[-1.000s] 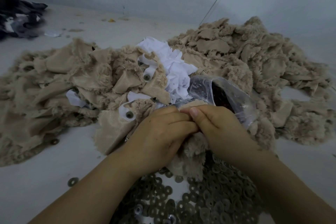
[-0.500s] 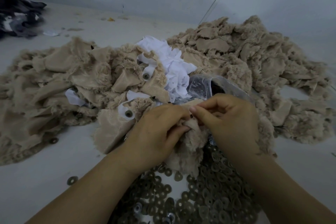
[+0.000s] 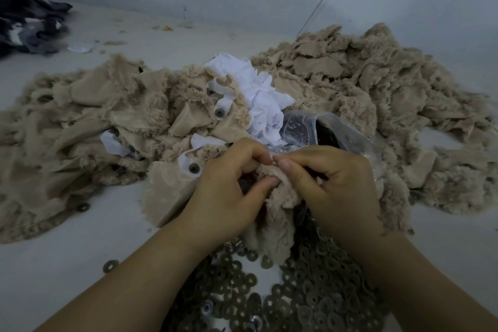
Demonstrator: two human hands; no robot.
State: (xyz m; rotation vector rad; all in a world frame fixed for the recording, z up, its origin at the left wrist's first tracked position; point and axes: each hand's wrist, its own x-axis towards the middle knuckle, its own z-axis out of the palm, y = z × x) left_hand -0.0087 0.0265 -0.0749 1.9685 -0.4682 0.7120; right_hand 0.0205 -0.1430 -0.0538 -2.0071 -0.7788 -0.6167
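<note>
Pale work surface (image 3: 67, 264), left hand (image 3: 229, 191) and right hand (image 3: 334, 186) pinching beige plush piece (image 3: 283, 197), washers (image 3: 310, 299) beneath

Saw a plush piece (image 3: 280, 194): beige cloth, shaggy and matt on the pile face. Found the same cloth across the heap (image 3: 377, 94), furry on one side, finely ribbed with a faint sheen on the backing. Noted white scraps (image 3: 258, 100), thin, matt and crumpled; could not tell paper from cloth. Made out a bag (image 3: 304, 124) of clear plastic, glossy and creased. Read the washers (image 3: 310, 291) as dull grey metal, smooth-faced. Took the desk (image 3: 67, 264) for a pale, smooth, matt surface. Glimpsed dark cloth (image 3: 27, 21), matt, too blurred for weave.
</note>
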